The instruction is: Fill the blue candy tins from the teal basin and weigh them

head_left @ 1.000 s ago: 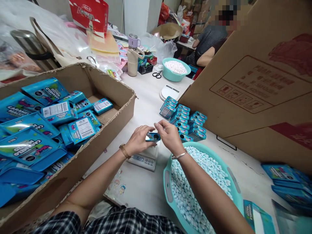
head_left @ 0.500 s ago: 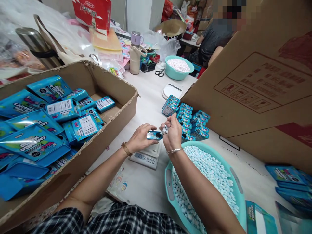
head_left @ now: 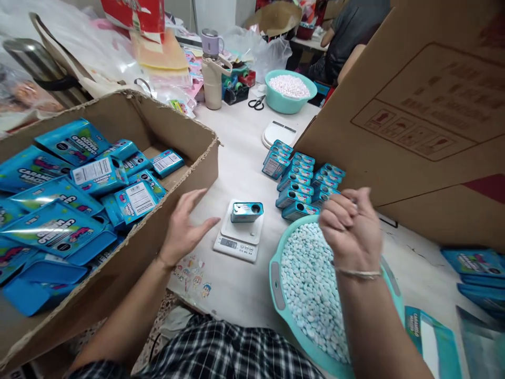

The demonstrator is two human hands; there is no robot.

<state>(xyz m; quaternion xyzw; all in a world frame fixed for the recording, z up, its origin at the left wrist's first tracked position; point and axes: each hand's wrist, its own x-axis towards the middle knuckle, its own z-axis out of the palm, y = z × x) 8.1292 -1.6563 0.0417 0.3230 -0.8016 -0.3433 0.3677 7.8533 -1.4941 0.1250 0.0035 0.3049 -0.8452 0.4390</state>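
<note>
A small blue candy box (head_left: 246, 211) rests on the white digital scale (head_left: 240, 231), its top hole facing up. One loose pale candy lies beside the box on the scale's plate. My left hand (head_left: 187, 226) is open and holds nothing, apart from the box, between the scale and the cardboard box. Curled closed, my right hand (head_left: 351, 229) is above the turquoise basin (head_left: 276, 287) of pale blue and white candies (head_left: 311, 284). Its fingers mostly hide the candies in it.
Several filled-looking blue boxes (head_left: 298, 189) stand in rows behind the basin. At left, an open cardboard box (head_left: 197, 173) holds many blue packs. A large carton (head_left: 426, 126) leans at right. Farther back are scissors (head_left: 257, 102), a tumbler (head_left: 212, 84), another basin (head_left: 288, 104) and a seated person (head_left: 351, 42).
The blue candy box has gone from my left hand onto the scale. My left hand has opened and drawn back left; my right hand has moved right, over the basin.
</note>
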